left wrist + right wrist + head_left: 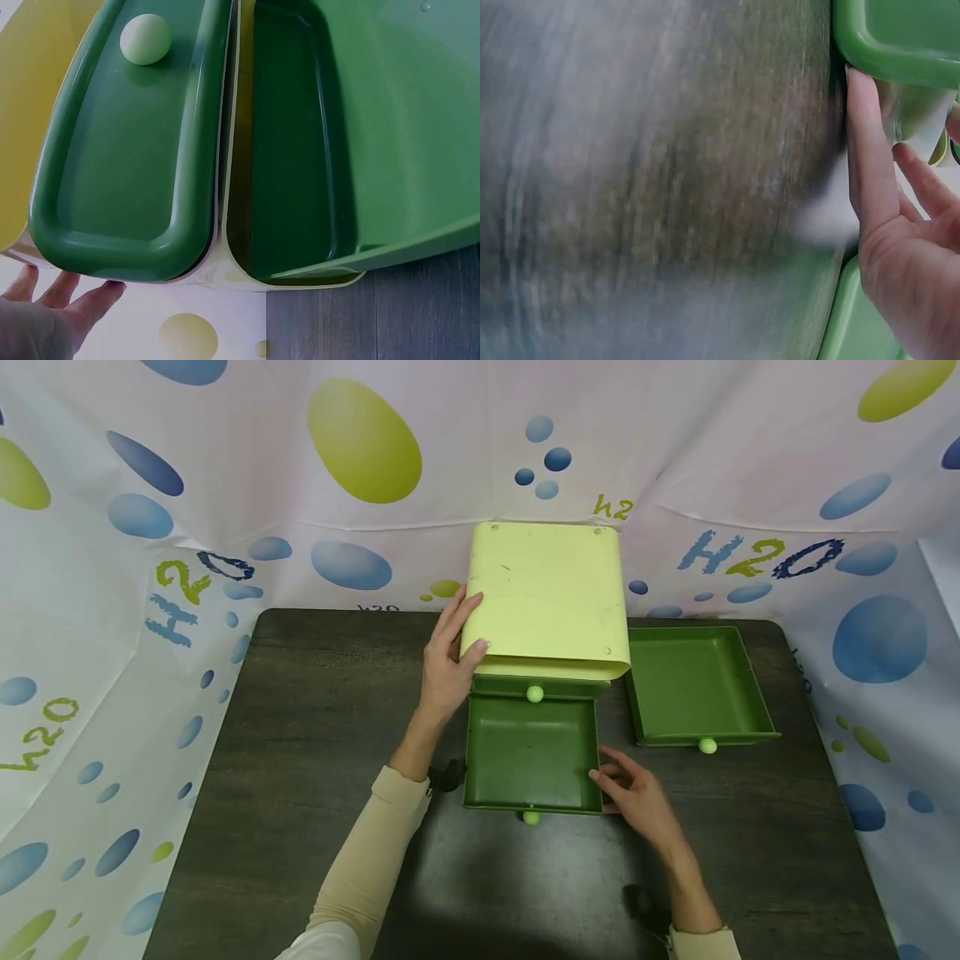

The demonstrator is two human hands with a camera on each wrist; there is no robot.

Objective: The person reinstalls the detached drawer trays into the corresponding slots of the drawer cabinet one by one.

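Observation:
A pale yellow drawer cabinet [551, 597] stands at the back of the table. My left hand [448, 667] rests on its left side, fingers straight and thumb at the top's edge. In the left wrist view, the left fingertips [112, 292] lie along that side. The upper green drawer [127, 172], with a round light-green knob [146, 40], sits in the cabinet. Below it, the lower green drawer [532, 752] is pulled far out. My right hand [637, 793] grips its right wall near the front, thumb over the rim, fingers outside and below.
Another green drawer [686, 685], its inside bare, lies on the dark wooden table [322, 735] right of the cabinet. A patterned white curtain [247, 468] hangs close behind the cabinet and along both table sides. Small dark objects [448, 775] show by my wrists.

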